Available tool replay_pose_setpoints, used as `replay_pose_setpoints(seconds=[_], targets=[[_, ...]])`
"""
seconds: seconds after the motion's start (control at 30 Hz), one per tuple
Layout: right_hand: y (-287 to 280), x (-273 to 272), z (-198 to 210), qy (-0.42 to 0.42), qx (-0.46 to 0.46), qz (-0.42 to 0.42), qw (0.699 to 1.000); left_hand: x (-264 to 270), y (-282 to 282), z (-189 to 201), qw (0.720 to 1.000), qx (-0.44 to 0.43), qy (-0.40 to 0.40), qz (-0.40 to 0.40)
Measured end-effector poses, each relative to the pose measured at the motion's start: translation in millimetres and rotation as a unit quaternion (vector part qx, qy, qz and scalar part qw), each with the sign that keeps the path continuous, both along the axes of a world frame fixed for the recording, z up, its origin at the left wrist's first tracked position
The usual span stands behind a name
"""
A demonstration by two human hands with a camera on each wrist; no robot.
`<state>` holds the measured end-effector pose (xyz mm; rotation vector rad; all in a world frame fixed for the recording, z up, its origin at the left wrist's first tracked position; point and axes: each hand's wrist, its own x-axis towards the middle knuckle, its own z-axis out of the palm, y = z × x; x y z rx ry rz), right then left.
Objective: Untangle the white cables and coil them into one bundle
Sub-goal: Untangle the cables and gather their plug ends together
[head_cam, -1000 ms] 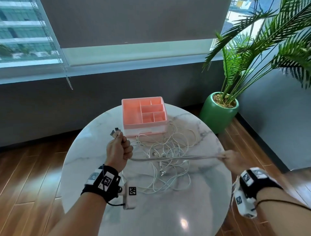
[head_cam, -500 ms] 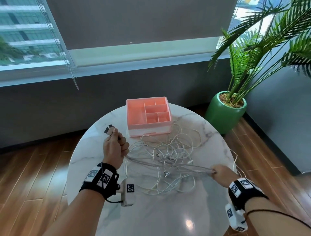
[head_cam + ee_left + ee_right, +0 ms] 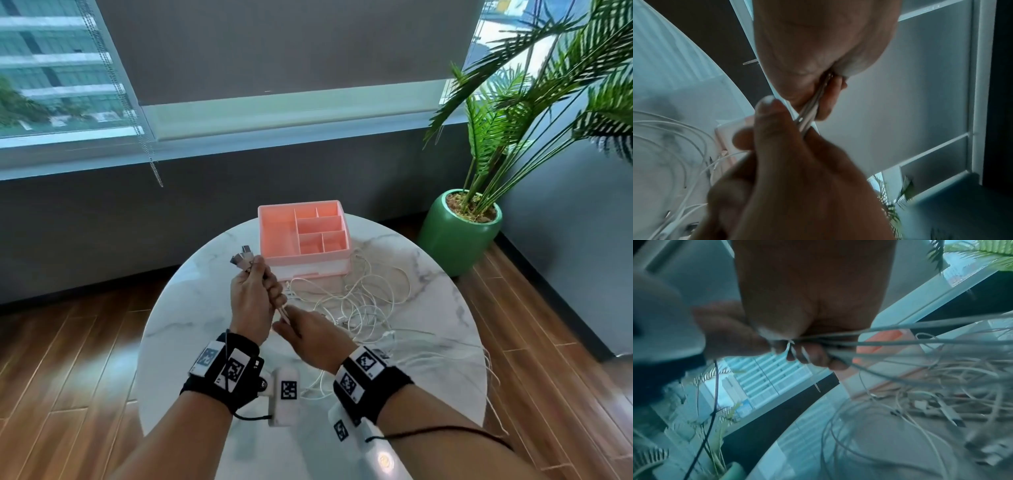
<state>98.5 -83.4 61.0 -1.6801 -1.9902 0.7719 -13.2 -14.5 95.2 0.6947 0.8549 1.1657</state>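
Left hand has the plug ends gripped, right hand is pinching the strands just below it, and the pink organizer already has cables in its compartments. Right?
Not quite: the head view shows the pink organizer's compartments empty. The loose white cables lie on the table in front of it. The rest holds: left hand grips the plug ends, right hand pinches the strands just below.

A round marble table [image 3: 191, 329] stands on a wood floor [image 3: 68, 359]. On the table's far side sits a pink organizer [image 3: 303, 236] with open compartments (a white drawer front faces the near side). Loose white cables [image 3: 370, 305] lie in a tangle on the marble just in front of the organizer and to its right, some loops touching its base, a few strands trailing over the table's right edge
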Motion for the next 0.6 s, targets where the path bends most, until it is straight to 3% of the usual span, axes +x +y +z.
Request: replay_pose_setpoints(seconds=[0.17,0.37,0.5,0.6], targets=[[-12,19,-28,-0.075,0.019,-0.009,0.997,-20,10,-7,0.998,-0.045,-0.011,0.046],[-58,79,-70,-0.147,-0.046,-0.029,0.988,-35,16,-21,0.997,-0.06,0.0,0.052],[-95,131,-92,-0.199,-0.143,-0.095,0.965,-33,18,-24,0.996,-0.061,-0.015,0.069],[-112,163,-95,-0.177,-0.186,-0.141,0.956,-27,18,-25,0.995,-0.063,-0.028,0.075]])
